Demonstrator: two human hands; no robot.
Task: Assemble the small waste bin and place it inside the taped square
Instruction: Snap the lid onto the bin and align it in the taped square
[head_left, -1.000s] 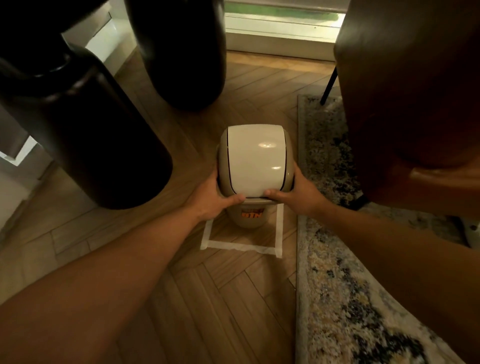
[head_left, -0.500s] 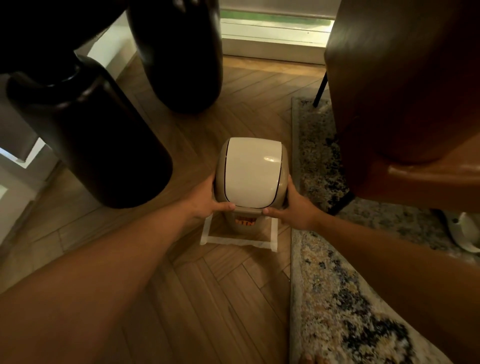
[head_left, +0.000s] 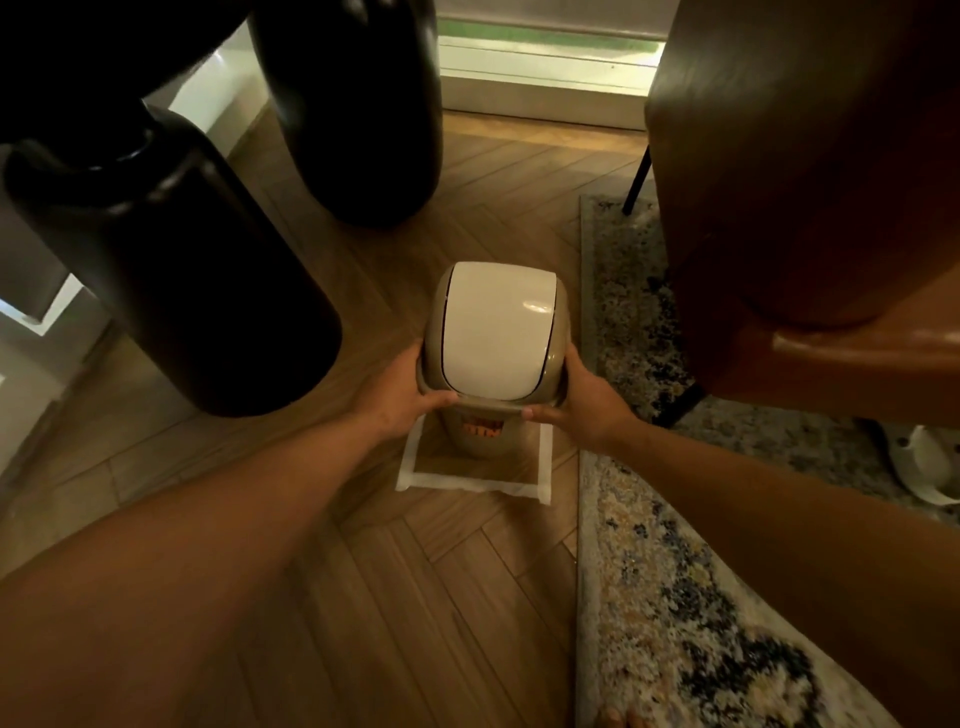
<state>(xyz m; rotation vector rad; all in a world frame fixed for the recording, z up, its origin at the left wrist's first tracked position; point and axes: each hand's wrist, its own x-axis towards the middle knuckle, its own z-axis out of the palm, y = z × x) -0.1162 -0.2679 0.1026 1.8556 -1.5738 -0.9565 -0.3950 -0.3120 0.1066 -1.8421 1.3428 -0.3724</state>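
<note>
Bin w/ lid on, both my hands gripping it over the tape square.

Wood floor (head_left: 426, 613) fills most of view; two big dark round vessels (head_left: 171, 270) to my left, brown chair (head_left: 810, 171) to my right, patterned rug (head_left: 675, 613) alongside. The waste bin (head_left: 475, 431) is tan w/ a cream swing lid (head_left: 493, 332), orange label on the front. It sits upright w/in the taped square (head_left: 470, 483), toward the far side. My left hand (head_left: 402, 400) & right hand (head_left: 584, 405) clasp the lid rim, thumbs on the front edge. Lid's shut, so can't tell what's inside.
</note>
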